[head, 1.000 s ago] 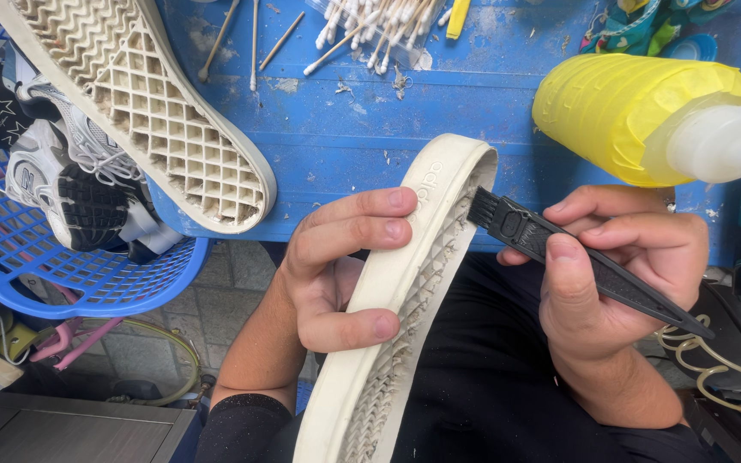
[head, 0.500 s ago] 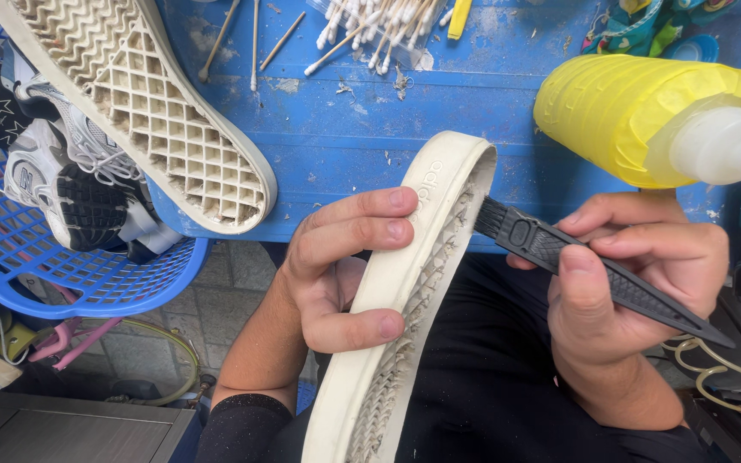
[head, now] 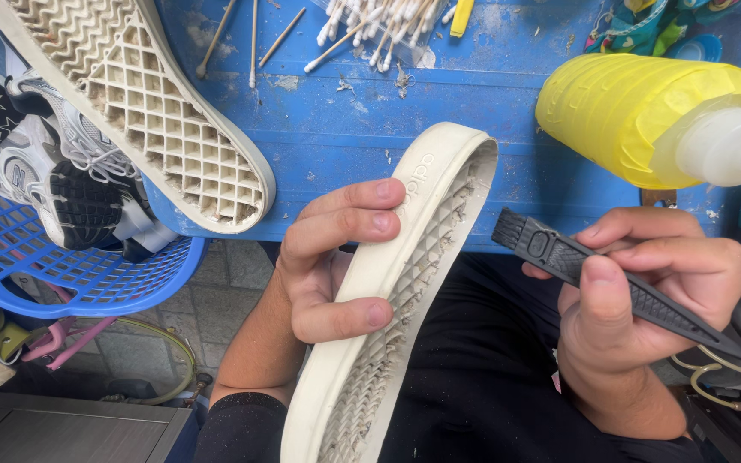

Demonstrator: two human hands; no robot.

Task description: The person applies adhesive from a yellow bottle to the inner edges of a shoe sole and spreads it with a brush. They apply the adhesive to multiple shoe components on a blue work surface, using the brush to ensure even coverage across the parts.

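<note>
The black brush has drawn back from the shoe sole: earlier its bristle end lay against the sole's gridded inner face, now it sits just beside the rim, apart from it. The right hand is clamped around the brush handle, thumb pressed on top. The left hand grips the cream sole by its edge, fingers wrapped over the rim, holding it tilted above the lap, toe end over the blue surface. This looks like a pause between brushing strokes on the grid; another stroke would need the bristles brought back onto it. The sole itself has barely shifted.
</note>
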